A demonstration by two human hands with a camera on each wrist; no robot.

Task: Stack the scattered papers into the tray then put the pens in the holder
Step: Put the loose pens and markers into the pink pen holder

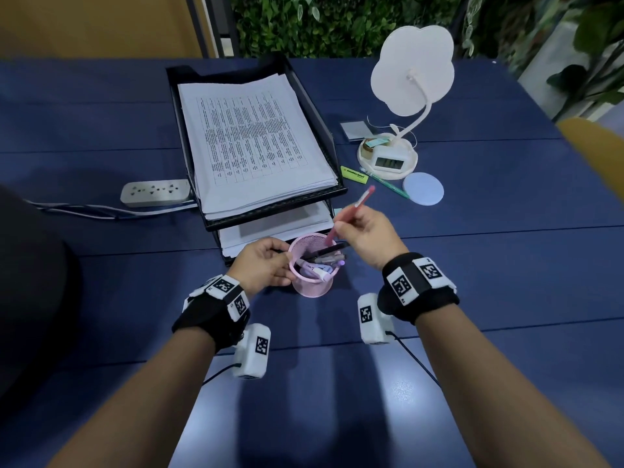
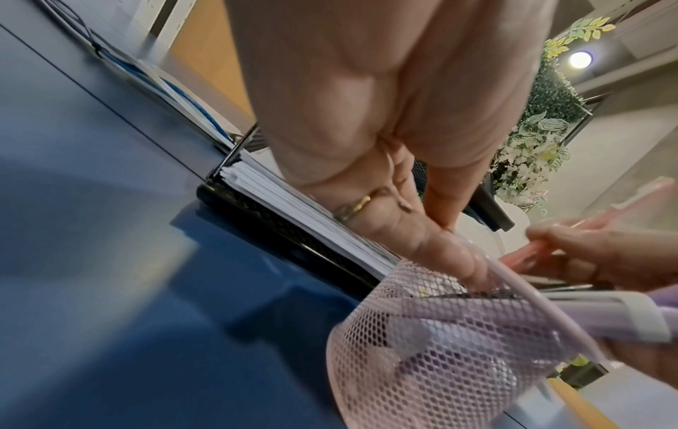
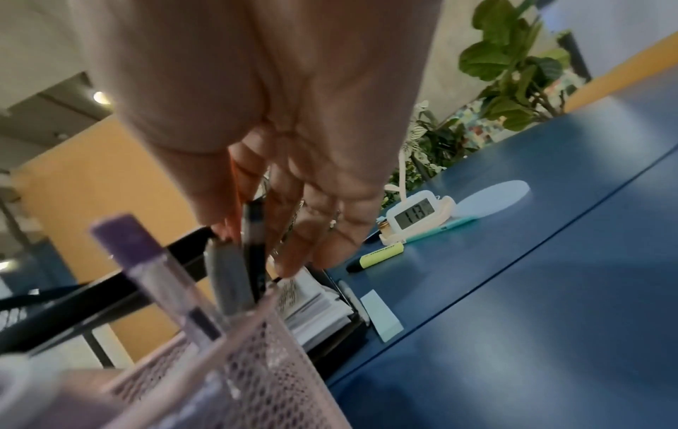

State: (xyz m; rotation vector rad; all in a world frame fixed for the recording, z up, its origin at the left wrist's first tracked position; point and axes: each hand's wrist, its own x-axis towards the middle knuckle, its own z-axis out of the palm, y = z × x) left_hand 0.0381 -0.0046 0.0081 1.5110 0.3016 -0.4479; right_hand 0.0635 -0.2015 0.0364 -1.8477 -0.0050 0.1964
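A pink mesh holder [image 1: 312, 282] stands on the blue table just in front of the black paper tray [image 1: 332, 136]. It holds several pens and markers, among them a purple-capped pen [image 3: 146, 270]. My left hand [image 1: 280, 261] grips the holder's left rim, its fingers [image 2: 444, 252] curled over the edge. My right hand [image 1: 344, 228] pinches a pink pen [image 1: 361, 201] slanted over the holder, lower end inside the rim. A thick stack of printed papers [image 1: 256, 143] fills the upper tray. A yellow highlighter [image 1: 354, 174] and a teal pen [image 1: 385, 184] lie on the table to the right.
A white lamp [image 1: 410, 72] with a clock base [image 1: 388, 162] and a round white disc [image 1: 423, 189] stand at the right. A power strip [image 1: 155, 192] with cables lies left of the tray. More sheets [image 1: 273, 228] sit in the lower tray.
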